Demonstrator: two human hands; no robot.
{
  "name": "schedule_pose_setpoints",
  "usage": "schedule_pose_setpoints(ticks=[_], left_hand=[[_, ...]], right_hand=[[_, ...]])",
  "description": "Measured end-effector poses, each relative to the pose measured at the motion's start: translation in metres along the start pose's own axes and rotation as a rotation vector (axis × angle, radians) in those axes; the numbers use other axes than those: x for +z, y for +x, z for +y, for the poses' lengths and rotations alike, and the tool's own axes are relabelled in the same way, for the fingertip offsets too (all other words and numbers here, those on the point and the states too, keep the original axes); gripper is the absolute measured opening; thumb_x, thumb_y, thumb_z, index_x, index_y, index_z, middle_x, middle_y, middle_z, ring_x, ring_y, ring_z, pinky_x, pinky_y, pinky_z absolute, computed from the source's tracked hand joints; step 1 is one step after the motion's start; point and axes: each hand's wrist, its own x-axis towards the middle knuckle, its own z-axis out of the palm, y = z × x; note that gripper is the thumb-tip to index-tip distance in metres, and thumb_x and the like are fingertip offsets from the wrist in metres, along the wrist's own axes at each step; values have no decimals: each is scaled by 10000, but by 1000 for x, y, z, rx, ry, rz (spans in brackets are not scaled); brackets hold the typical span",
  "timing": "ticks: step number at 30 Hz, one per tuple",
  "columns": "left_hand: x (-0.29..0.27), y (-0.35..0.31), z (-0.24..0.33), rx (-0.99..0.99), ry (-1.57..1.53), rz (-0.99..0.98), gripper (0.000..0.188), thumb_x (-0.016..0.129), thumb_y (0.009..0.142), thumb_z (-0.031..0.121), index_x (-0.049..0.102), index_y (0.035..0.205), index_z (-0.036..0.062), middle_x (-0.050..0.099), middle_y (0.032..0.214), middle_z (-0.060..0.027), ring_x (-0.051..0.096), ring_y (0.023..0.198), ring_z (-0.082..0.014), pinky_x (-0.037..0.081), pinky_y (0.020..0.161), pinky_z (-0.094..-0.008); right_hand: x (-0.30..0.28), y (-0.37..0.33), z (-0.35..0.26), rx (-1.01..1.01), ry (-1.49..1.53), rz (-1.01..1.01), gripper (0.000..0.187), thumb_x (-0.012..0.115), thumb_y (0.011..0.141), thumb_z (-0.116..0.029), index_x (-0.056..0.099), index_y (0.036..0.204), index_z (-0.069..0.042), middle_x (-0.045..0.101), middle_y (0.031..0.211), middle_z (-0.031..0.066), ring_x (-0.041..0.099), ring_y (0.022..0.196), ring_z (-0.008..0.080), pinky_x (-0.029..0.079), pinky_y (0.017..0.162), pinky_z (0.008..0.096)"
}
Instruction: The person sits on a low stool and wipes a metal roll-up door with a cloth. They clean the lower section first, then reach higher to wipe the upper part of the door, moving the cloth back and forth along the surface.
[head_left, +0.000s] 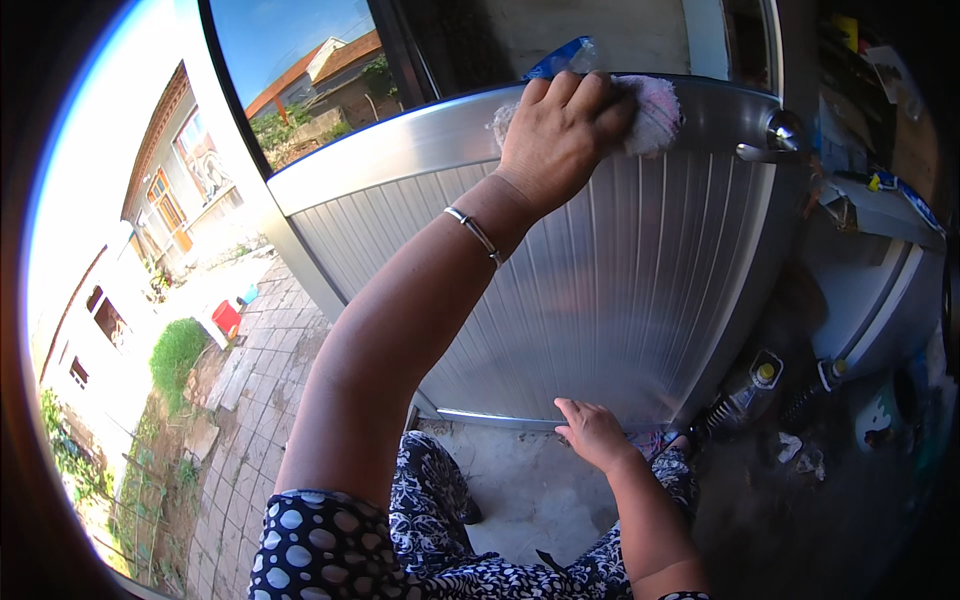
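A metal door (560, 310) with a ribbed silver panel stands in front of me. My left hand (562, 135), with a bangle (473, 236) on its wrist, grips a pinkish-white cloth (652, 112) and presses it against the smooth rail just under the door's glass. Parts of the cloth stick out on both sides of the fingers. Lower down, my right hand (597, 434) hangs near the bottom of the door, its fingers loosely stretched and nothing in them. Whether it touches the panel I cannot tell.
A lever handle (772, 140) juts out at the door's right edge. Blue plastic (562, 60) shows behind the glass. Bottles with yellow caps (764, 374) stand at lower right, beside a pale cabinet (860, 275). Outside on the left lies a paved yard (255, 350) with a red bucket (226, 317).
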Motion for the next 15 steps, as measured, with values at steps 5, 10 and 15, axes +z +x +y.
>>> schedule_pose_setpoints(ticks=[5, 10, 15], left_hand=[[-19, -61, -50, -57, 20, -12, 528, 788, 729, 137, 592, 1216, 195, 542, 1141, -62, 546, 1027, -235, 471, 813, -363], [-40, -130, -99, -200, 73, -81, 546, 730, 776, 153, 528, 1282, 194, 517, 1154, -70, 529, 1018, -240, 430, 813, -374], [-57, -197, -145, -390, 139, -61, 509, 694, 751, 89, 564, 1240, 147, 520, 1193, -90, 528, 1067, -273, 417, 876, -397]], right_hand=[[10, 2, -2, -18, 1, -54, 436, 673, 849, -200, 479, 1212, -56, 650, 1039, 144, 628, 944, 326, 485, 813, 431], [14, 5, -12, 19, -33, -191, 457, 683, 836, -206, 478, 1214, -52, 636, 1091, 170, 609, 990, 356, 477, 857, 435], [30, 8, -14, 2, -99, -273, 474, 675, 845, -232, 475, 1239, -63, 638, 1093, 160, 612, 995, 341, 468, 871, 438]])
